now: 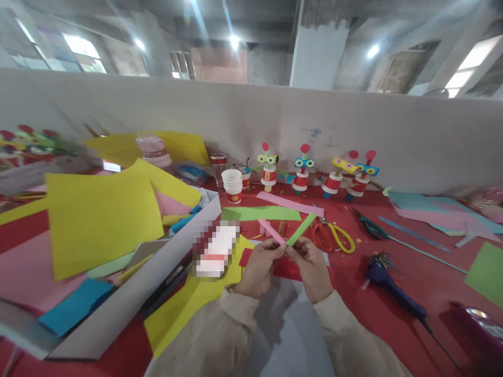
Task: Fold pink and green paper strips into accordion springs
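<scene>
My left hand (257, 266) is closed, pinching a narrow pink paper strip (271, 230) that slants up to the left. In the fingers of my right hand (313, 266) is a green paper strip (302, 229), slanting up to the right. The lower ends of both strips meet at my fingertips in a V; how they join there is partly covered. Below the hands lies red paper (285, 268). Just beyond are a wide green strip (259, 213), a longer pink strip (291, 203) and yellow-and-red-handled scissors (341, 238).
At left, a white box (129, 296) holds coloured sheets. Stacked paper cups (232, 183) and several paper-cup robot figures (301, 178) stand along the partition (243, 115). On the right are pliers (369, 225) and a blue glue gun (396, 293). A blurred phone-like object (217, 250) lies left.
</scene>
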### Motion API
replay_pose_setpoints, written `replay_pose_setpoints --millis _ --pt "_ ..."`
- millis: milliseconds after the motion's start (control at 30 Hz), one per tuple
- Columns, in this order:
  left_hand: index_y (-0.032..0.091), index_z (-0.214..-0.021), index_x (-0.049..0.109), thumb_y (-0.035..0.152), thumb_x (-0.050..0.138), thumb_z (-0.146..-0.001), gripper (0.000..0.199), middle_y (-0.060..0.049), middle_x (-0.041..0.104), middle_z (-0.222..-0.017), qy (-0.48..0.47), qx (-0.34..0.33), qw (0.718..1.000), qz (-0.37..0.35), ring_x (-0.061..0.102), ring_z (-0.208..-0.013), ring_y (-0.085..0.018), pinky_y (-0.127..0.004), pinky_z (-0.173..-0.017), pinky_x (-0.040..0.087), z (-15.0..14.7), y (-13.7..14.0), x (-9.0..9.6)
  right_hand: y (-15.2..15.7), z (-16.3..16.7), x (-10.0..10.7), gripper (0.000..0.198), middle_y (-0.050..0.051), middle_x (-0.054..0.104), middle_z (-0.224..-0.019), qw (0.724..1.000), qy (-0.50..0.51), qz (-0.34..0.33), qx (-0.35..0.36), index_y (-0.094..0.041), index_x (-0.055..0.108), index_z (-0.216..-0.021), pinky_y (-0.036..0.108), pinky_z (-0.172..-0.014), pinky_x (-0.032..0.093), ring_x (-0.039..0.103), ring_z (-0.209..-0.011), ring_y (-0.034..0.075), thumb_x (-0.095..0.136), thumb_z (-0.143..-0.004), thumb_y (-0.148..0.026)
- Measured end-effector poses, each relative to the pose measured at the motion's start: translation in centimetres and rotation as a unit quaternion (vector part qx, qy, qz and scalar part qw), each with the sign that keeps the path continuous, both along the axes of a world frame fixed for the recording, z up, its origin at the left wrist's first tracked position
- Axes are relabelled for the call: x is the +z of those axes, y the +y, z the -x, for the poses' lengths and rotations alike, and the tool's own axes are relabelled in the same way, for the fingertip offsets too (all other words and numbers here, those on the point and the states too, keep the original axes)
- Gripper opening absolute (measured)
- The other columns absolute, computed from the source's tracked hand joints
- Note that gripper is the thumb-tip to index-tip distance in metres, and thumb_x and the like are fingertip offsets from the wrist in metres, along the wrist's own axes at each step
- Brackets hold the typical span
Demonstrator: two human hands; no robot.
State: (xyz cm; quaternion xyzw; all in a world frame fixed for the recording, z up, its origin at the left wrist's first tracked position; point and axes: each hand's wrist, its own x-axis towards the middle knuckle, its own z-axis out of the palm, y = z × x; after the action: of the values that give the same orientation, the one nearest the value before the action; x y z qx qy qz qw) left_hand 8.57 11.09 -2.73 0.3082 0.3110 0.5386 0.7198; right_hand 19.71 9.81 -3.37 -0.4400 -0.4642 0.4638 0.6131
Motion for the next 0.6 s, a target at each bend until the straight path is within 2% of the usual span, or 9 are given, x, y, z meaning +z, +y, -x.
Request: replay_pose_setpoints --millis 167,333,500,600 --pt "0.014 -0.067 0.068 0.026 0.076 -0.058 0.017 -0.003 0.063 -0.066 0.030 -0.019 0.999 0.006 0.054 -0.063 -0.012 -0.026 -0.068 0.041 0.14 -0.10 0.69 0.16 -0.43 0.04 0.021 0.001 0.064 -0.074 0.999 0.040 0.013 0.016 -0.019 0.064 -0.079 0.028 -0.065 0.044 0.055 -0.068 0.015 0.072 -0.065 -0.032" --pt "0.014 -0.067 0.070 0.026 0.075 -0.058 0.016 -0.004 0.065 -0.067 0.101 -0.012 0.994 -0.037 0.055 -0.068 -0.015 -0.028 -0.070 0.041 0.42 -0.09 0.60 -0.15 -0.44 0.24 0.017 -0.001 0.062 -0.070 0.999 0.041 0.011 0.024 -0.020 0.064 -0.076 0.025 -0.060 0.042 0.053 -0.066 0.014 0.074 -0.064 -0.029" --pt "0.014 -0.069 0.070 0.027 0.076 -0.058 0.018 -0.003 0.063 -0.063 0.066 -0.009 0.997 -0.026 0.054 -0.062 -0.013 -0.027 -0.066 0.041 0.36 -0.16 0.30 -0.29 -0.32 0.49 0.023 -0.001 0.062 -0.072 0.990 0.122 0.052 0.045 -0.021 0.065 -0.080 0.023 -0.058 0.041 0.051 -0.063 0.011 0.077 -0.061 -0.027" --pt "0.015 -0.074 0.071 0.027 0.076 -0.058 0.021 -0.003 0.065 -0.067 0.036 -0.009 0.999 -0.002 0.055 -0.062 -0.013 -0.027 -0.066 0.042 0.17 -0.25 0.41 -0.14 -0.38 0.28 0.025 -0.001 0.061 -0.071 0.985 0.147 0.084 0.046 -0.020 0.065 -0.080 0.022 -0.053 0.039 0.049 -0.059 0.011 0.078 -0.059 -0.027"
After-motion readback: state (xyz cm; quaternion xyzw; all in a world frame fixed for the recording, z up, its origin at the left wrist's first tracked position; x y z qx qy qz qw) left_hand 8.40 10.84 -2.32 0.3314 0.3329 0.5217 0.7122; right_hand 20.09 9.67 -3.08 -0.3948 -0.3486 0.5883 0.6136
